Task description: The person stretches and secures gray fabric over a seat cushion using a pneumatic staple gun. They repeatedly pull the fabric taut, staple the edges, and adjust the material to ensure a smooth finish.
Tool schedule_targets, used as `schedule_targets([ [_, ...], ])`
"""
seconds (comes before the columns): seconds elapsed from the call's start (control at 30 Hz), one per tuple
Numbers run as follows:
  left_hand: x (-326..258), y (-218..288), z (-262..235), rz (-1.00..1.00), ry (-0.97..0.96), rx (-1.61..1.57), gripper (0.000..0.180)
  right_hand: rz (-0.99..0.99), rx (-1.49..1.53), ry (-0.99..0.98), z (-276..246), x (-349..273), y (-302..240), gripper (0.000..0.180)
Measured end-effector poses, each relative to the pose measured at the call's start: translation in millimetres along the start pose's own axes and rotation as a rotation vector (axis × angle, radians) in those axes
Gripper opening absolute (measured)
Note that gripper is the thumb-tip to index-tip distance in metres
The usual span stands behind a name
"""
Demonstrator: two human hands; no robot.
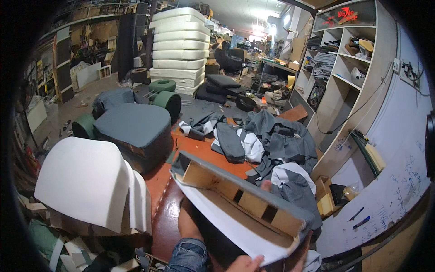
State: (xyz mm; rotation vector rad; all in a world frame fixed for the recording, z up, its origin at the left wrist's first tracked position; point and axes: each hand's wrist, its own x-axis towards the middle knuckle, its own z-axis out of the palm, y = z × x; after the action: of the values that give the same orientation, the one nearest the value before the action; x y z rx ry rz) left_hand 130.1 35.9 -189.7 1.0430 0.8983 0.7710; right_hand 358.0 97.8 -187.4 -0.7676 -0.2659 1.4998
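A long, hollow wooden frame (253,204), covered in grey fabric, rests tilted across my lap with its open side toward me. White fabric backing (226,222) runs along its near edge. At the bottom, my left hand (244,264) is closed on the edge of that white fabric, thumb on top. Of my right hand (266,185), only blurred fingertips show at the far grey side; the frame hides the rest. Beyond the frame, grey and white fabric covers (281,140) lie in a loose heap.
White foam pieces (86,181) stand at the left, near a grey upholstered seat (133,124) and green round cushions (166,103). Behind rises a stack of white foam blocks (179,50). Shelves (344,77) with folded fabric line the right wall. An orange-brown sheet (158,190) covers the floor.
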Motion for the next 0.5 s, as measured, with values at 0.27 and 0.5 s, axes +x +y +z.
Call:
schedule_targets([
  [0.27,29,-58,-57,-0.158,-0.499,0.374,0.055,-0.052,-0.108,0.178,-84,-14,8,0.079],
  [0.5,14,-42,-216,-0.362,0.571,-0.420,0.066,-0.020,-0.165,0.335,-131,-28,57,0.076],
])
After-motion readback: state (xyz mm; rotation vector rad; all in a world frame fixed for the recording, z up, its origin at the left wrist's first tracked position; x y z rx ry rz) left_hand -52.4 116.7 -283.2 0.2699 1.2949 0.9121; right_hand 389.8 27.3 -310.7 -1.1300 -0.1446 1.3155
